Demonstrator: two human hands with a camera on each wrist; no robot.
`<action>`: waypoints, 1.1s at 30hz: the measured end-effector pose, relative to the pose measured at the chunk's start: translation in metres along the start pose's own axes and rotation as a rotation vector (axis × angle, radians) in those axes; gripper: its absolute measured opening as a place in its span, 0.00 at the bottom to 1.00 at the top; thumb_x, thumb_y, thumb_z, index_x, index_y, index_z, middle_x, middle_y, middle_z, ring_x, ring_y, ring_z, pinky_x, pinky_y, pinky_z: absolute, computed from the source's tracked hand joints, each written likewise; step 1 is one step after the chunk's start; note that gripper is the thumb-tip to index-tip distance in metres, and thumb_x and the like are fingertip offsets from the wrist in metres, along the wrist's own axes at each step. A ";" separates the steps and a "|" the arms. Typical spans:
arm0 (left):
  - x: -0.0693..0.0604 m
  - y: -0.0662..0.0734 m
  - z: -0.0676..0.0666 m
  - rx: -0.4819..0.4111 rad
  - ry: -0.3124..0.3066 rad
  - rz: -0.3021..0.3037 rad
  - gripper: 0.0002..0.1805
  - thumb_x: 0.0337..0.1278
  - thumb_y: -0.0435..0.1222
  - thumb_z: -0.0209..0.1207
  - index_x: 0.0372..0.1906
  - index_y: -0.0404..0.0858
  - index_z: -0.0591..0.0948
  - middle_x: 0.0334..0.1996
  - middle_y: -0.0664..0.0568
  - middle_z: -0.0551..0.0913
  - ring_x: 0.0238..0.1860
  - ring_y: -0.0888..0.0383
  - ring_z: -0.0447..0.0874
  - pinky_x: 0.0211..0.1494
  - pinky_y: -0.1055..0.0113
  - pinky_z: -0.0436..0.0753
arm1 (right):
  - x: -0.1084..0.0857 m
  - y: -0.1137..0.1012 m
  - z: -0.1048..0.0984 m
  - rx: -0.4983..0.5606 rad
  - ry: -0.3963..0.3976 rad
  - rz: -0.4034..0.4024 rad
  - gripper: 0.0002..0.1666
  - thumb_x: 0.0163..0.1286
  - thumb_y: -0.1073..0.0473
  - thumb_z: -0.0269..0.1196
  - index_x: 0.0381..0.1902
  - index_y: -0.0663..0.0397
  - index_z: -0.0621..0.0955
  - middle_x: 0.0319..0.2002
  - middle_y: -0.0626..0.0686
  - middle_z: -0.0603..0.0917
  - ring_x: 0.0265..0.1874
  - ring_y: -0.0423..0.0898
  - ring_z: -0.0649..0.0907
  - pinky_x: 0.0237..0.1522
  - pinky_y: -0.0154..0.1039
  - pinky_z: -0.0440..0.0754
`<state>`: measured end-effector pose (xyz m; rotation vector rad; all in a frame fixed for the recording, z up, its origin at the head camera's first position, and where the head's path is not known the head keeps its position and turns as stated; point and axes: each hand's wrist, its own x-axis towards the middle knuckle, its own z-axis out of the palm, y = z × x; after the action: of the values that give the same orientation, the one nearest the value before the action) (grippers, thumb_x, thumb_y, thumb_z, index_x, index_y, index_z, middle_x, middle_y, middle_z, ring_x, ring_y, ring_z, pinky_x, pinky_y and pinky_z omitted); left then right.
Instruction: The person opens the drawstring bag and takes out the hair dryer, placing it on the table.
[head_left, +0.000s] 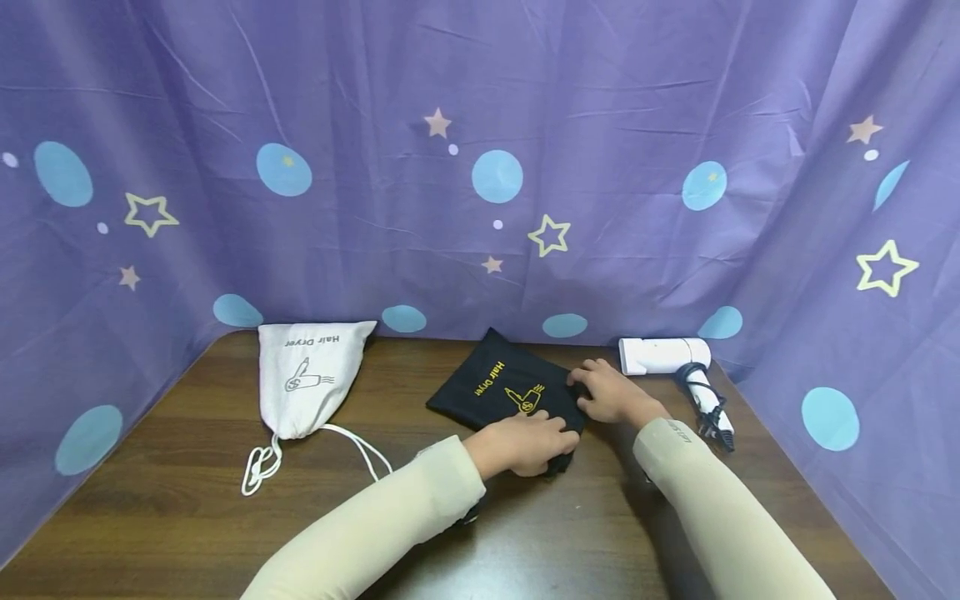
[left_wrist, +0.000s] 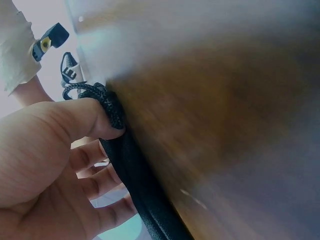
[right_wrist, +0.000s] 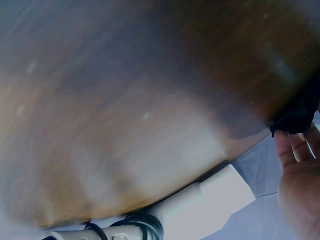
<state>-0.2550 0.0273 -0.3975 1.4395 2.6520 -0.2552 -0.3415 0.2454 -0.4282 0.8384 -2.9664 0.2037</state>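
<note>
A black drawstring bag (head_left: 480,383) with yellow "Hair Dryer" lettering and a dryer drawing lies aslant at the table's middle. My left hand (head_left: 525,443) grips its near, corded end; in the left wrist view the thumb of this hand (left_wrist: 60,150) presses the dark cloth (left_wrist: 135,175) beside the cord (left_wrist: 107,102), with fingers behind. At the bag's right edge, my right hand (head_left: 611,392) touches the cloth with slightly bent fingers. In the right wrist view, the fingers of that hand (right_wrist: 302,175) meet the black fabric (right_wrist: 297,112); their tips are partly hidden.
A white bag (head_left: 307,375) with a white cord lies at the back left of the wooden table (head_left: 187,492). At the back right is a white hair dryer (head_left: 663,356), its dark cable wound round the handle. A purple patterned curtain (head_left: 390,167) hangs around the table.
</note>
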 end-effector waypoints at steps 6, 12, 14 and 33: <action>0.013 0.009 -0.003 -0.021 -0.017 -0.002 0.17 0.67 0.39 0.64 0.56 0.54 0.75 0.54 0.58 0.78 0.50 0.57 0.77 0.52 0.63 0.80 | -0.010 0.011 -0.003 -0.005 0.011 0.012 0.18 0.63 0.61 0.63 0.52 0.57 0.83 0.52 0.58 0.81 0.52 0.58 0.78 0.56 0.57 0.76; 0.023 0.017 -0.007 -0.045 -0.034 -0.004 0.16 0.68 0.38 0.64 0.56 0.55 0.75 0.53 0.59 0.78 0.50 0.58 0.76 0.53 0.63 0.80 | -0.020 0.019 -0.007 -0.012 0.004 0.013 0.19 0.62 0.61 0.64 0.51 0.56 0.84 0.50 0.57 0.80 0.50 0.57 0.79 0.53 0.57 0.77; 0.025 0.019 -0.009 -0.055 -0.040 -0.007 0.16 0.68 0.39 0.64 0.56 0.55 0.75 0.53 0.60 0.78 0.50 0.58 0.76 0.54 0.64 0.79 | -0.023 0.022 -0.008 -0.009 0.002 0.012 0.19 0.62 0.62 0.64 0.51 0.56 0.83 0.49 0.57 0.80 0.48 0.56 0.79 0.52 0.57 0.78; 0.032 0.022 -0.014 -0.057 0.006 0.040 0.16 0.66 0.36 0.64 0.55 0.54 0.78 0.53 0.60 0.79 0.51 0.61 0.76 0.56 0.67 0.78 | -0.045 0.040 -0.014 -0.005 -0.014 0.065 0.19 0.61 0.63 0.64 0.51 0.57 0.83 0.50 0.59 0.80 0.46 0.55 0.79 0.49 0.57 0.79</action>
<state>-0.2538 0.0681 -0.3918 1.4767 2.6093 -0.1710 -0.3236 0.3044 -0.4222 0.7458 -3.0082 0.1947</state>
